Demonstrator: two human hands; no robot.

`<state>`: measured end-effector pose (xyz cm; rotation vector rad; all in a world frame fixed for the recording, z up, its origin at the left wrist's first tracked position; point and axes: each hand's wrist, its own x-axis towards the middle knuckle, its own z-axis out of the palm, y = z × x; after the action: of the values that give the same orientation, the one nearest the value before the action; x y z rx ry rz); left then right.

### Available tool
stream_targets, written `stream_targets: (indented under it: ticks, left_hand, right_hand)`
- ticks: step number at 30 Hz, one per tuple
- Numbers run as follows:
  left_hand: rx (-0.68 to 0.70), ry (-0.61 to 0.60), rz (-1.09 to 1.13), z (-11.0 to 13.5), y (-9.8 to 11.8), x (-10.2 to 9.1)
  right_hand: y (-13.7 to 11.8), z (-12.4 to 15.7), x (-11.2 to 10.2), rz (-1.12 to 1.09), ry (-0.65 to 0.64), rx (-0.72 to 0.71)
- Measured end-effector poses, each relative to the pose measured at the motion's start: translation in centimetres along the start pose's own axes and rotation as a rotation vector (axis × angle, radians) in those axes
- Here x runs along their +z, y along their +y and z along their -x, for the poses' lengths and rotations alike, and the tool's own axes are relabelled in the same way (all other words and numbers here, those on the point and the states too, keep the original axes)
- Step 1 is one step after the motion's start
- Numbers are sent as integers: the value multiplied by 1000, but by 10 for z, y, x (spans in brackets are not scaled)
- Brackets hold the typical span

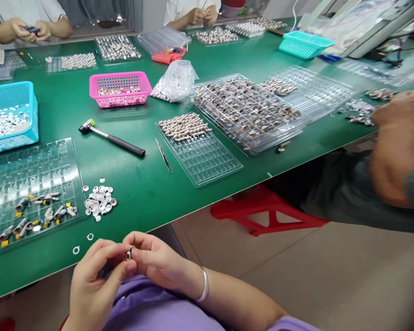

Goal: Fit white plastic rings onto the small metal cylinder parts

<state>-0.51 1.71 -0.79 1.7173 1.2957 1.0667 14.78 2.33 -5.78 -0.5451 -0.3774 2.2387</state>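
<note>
Both of my hands meet below the near edge of the green table (pixel 138 184). My left hand (pixel 93 280) and my right hand (pixel 155 257) pinch a small metal part with a white ring (pixel 128 253) between their fingertips. A silver bangle (pixel 204 285) sits on my right wrist. Just above my hands a heap of white rings (pixel 99 202) lies on the table, with two loose rings (pixel 83 243) nearer the edge. Left of the heap a clear tray (pixel 31 184) holds several small grey parts.
A black-handled mallet (pixel 113 138) and tweezers (pixel 163 156) lie mid-table. Clear trays of parts (pixel 248 110), a pink basket (pixel 120 89), blue baskets (pixel 10 115) and a plastic bag (pixel 175 80) stand beyond. A co-worker's arm (pixel 396 147) is at right; other people's hands work at the far side. A red stool (pixel 265 211) stands below.
</note>
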Motion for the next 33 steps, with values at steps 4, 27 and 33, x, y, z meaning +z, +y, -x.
stream_targets:
  ticks: [4, 27, 33]
  left_hand:
    - [-342, -6, 291, 4, -10, -3]
    - [-494, 134, 481, 9, -12, -2]
    - [-473, -13, 385, 8, -11, -5]
  right_hand:
    - [-15, 6, 4, 237, 6, -88]
    - [-16, 3, -3, 43, 5, -103]
    - [-13, 3, -2, 28, 1, -104]
